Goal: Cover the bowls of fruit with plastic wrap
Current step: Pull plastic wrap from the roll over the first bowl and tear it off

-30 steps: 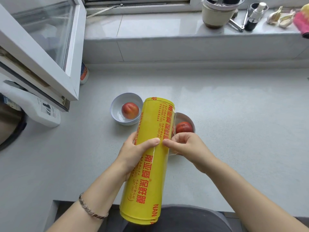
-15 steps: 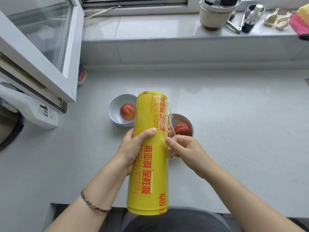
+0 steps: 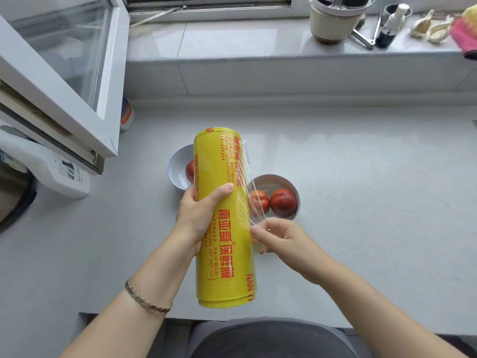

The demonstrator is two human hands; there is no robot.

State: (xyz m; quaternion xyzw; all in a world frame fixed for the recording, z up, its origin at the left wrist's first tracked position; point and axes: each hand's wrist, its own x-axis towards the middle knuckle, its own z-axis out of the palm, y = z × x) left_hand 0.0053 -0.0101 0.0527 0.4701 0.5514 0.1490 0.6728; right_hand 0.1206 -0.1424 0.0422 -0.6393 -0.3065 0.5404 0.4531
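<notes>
Gripping the yellow plastic wrap roll [image 3: 224, 218] at centre frame, its long axis running top to bottom, the left hand [image 3: 200, 215] curls round it; the right hand [image 3: 281, 237] pinches the loose film [image 3: 249, 192], nearest the two-fruit bowl [image 3: 278, 184] just right; another bowl [image 3: 179, 167] sits partly behind the roll

The left hand [image 3: 200, 215] gripped the yellow plastic wrap roll [image 3: 224, 220]; the right hand [image 3: 281, 240] pinched its film edge [image 3: 251, 200] above two bowls.

Yellow wrap roll [image 3: 223, 228], film [image 3: 251, 200] partly peeled, above left bowl [image 3: 175, 164], right bowl [image 3: 271, 177].
</notes>
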